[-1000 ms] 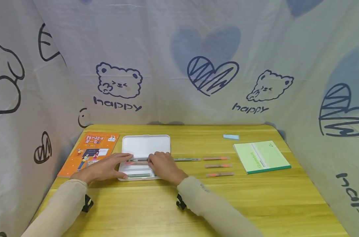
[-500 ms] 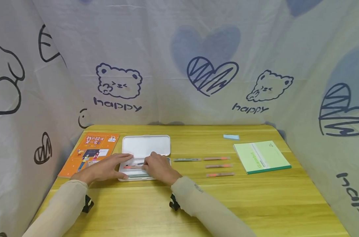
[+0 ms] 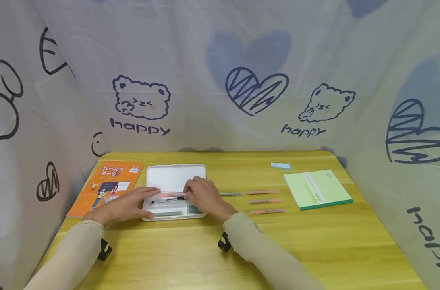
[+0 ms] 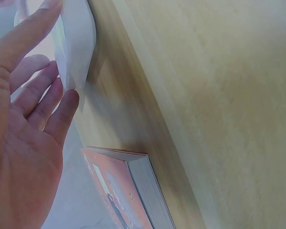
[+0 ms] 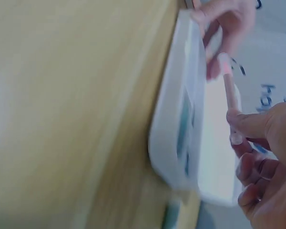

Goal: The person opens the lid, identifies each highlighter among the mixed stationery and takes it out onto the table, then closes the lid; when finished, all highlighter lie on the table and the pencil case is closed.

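A white pencil case [image 3: 175,177] lies with its lid raised on the table, left of centre. My left hand [image 3: 127,203] holds its left end, thumb at the near rim and fingers toward the hinge side; the left wrist view shows those fingertips against the case wall [image 4: 78,43]. Between thumb and fingers my right hand [image 3: 205,197] pinches a slim brown pen with a pink band [image 5: 230,90], held over the case. Inside lie a thin black-tipped pen [image 3: 169,199], a green pen [image 3: 167,214] and a dark green piece [image 3: 193,209], partly covered by the right hand.
Three brown-and-pink pens [image 3: 265,201] lie in a column right of the case, with a green pen [image 3: 231,194] beside them. Farther right are a light green notebook [image 3: 318,189] and a small blue strip [image 3: 280,165]. An orange book [image 3: 109,185] lies at the left.
My right hand dipped left and nearer over the case with the pink-banded pen, then rose back right and farther away. The black-tipped pen shows more fully now. My left hand stays put.
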Available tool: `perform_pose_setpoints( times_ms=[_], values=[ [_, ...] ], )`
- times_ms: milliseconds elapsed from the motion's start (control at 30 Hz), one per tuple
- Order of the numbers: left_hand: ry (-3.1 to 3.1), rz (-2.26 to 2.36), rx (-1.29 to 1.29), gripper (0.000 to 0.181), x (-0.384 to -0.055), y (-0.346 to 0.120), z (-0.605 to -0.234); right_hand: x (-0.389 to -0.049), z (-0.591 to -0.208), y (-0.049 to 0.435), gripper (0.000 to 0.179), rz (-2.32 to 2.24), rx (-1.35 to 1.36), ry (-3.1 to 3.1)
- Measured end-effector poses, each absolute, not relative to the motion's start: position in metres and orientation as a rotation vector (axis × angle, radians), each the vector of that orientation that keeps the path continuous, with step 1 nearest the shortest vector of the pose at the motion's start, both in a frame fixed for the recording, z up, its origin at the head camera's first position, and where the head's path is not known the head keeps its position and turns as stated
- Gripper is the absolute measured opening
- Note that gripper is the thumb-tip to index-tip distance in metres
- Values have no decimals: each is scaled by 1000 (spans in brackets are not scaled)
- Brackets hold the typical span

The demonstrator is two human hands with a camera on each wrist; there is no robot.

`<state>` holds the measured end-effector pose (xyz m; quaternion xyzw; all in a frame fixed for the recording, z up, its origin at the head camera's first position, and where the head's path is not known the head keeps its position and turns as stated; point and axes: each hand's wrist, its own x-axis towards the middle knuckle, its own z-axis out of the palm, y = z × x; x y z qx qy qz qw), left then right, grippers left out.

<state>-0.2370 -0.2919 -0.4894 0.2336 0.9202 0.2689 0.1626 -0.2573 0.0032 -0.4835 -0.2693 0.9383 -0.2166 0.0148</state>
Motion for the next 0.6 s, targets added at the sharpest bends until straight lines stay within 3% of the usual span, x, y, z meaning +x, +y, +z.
perform_pose_setpoints(
  times_ms=[600],
  values=[
    [2613, 797, 673, 92, -236, -295, -490, -257, -503, 149, 10, -757, -950, 2912]
  ],
)
